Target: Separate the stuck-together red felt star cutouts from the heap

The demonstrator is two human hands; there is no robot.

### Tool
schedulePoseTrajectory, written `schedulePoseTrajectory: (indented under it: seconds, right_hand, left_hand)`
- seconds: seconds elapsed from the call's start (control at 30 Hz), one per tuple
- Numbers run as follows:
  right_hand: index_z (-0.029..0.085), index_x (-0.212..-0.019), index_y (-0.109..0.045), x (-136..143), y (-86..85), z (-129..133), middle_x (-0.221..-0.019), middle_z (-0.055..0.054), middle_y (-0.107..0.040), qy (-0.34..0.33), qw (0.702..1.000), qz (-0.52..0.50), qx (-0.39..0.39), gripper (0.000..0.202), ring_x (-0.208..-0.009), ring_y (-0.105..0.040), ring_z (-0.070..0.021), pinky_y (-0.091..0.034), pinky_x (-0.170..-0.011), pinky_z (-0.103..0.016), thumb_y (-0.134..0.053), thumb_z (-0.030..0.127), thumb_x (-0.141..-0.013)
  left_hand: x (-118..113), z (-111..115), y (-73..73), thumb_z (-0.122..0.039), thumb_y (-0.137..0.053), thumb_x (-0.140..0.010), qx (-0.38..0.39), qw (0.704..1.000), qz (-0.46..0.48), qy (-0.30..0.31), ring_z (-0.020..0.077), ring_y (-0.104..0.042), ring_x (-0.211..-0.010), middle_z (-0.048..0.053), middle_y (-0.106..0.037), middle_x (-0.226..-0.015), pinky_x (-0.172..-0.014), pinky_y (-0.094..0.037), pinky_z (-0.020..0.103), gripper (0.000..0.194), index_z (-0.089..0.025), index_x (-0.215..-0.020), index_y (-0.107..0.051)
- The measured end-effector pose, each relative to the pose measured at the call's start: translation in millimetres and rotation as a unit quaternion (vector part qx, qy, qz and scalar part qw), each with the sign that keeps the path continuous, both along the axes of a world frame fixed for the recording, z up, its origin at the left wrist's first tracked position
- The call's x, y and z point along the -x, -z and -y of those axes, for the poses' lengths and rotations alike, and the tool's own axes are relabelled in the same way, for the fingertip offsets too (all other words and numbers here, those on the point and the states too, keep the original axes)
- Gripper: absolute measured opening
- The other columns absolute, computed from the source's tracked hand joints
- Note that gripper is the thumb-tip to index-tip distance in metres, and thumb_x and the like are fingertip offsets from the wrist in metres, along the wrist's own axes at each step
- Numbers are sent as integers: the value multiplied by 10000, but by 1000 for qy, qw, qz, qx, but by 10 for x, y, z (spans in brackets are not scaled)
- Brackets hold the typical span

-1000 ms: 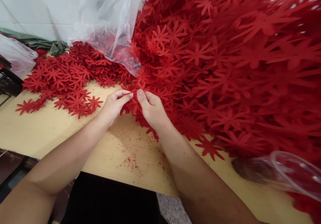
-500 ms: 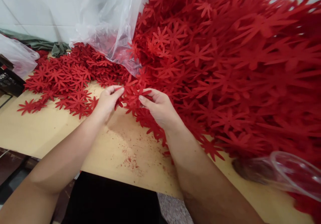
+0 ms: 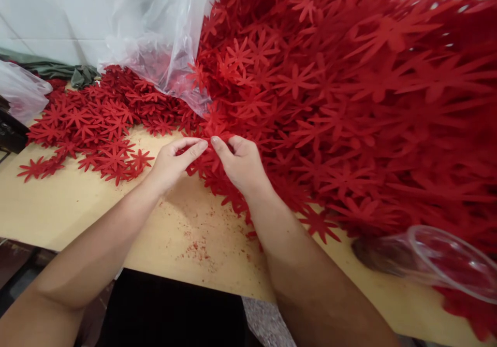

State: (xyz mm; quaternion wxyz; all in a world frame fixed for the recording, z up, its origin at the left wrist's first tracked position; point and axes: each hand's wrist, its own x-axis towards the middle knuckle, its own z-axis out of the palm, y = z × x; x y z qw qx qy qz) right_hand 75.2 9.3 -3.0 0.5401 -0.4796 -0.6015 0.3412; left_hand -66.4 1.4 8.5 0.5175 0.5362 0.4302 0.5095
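Observation:
My left hand (image 3: 179, 158) and my right hand (image 3: 240, 160) meet near the middle of the table, thumbs and fingertips almost touching. Both are closed in a pinch on a red flower-shaped cutout (image 3: 217, 128), most of which blends into the red pieces behind it. A big heap of red flower-shaped cutouts (image 3: 349, 129) with long narrow petals rises behind and to the right of my hands. Beyond my left hand lies a lower pile of darker red flower-shaped cutouts (image 3: 93, 114).
A clear plastic bag (image 3: 182, 72) hangs between the piles against the white wall. At right, a clear plastic cup (image 3: 411, 256) lies on its side. Red crumbs (image 3: 198, 248) dot the wooden table (image 3: 147, 238). Another plastic bag (image 3: 23, 88) and dark green cloth (image 3: 83, 75) are at far left.
My hands have come closer together, the left moving right and the right moving slightly left, so their fingertips nearly meet. The whole view has shifted a little.

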Motion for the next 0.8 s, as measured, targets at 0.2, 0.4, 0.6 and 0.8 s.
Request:
schedulePoseTrajectory:
  seconds: [0.2, 0.4, 0.6, 0.8]
  right_hand:
    - [193, -537, -393, 97, 52, 30, -511, 54, -380, -32, 999, 14, -10, 482, -513, -340, -65, -303, -517, -248, -530, 599, -758]
    - [186, -740, -546, 99, 25, 47, -713, 18, -584, -152, 986, -61, 40, 399, -655, -520, -87, -453, -677, -260, -658, 561, -662]
    - [180, -702, -516, 49, -6, 63, -642, 28, -570, -167, 982, -67, 58, 316, -592, -536, -80, -477, -631, -261, -692, 442, -685]
    - [190, -701, -490, -26, 24, -42, -550, 44, -570, -57, 986, -132, 79, 389, -421, -485, -60, -422, -456, -233, -725, 487, -612]
  left_hand:
    - [-12, -19, 47, -212, -693, -682, 28, 999, 28, -30, 68, -564, -692, -17, -663, -757, -762, -455, 232, 98, -160, -763, -672]
    - [22, -45, 20, -171, -613, -733, 47, 992, 80, -86, 46, -483, -534, -50, -564, -595, -596, -428, 196, 70, -165, -669, -586]
    - [160, -173, 57, -207, -582, -739, 61, 978, 100, -174, 52, -447, -507, -55, -520, -590, -502, -374, 184, 56, -181, -698, -553]
    - [102, -130, 69, -150, -643, -692, -18, 990, -79, -117, 73, -491, -655, -6, -604, -795, -684, -418, 225, 155, -160, -847, -648]
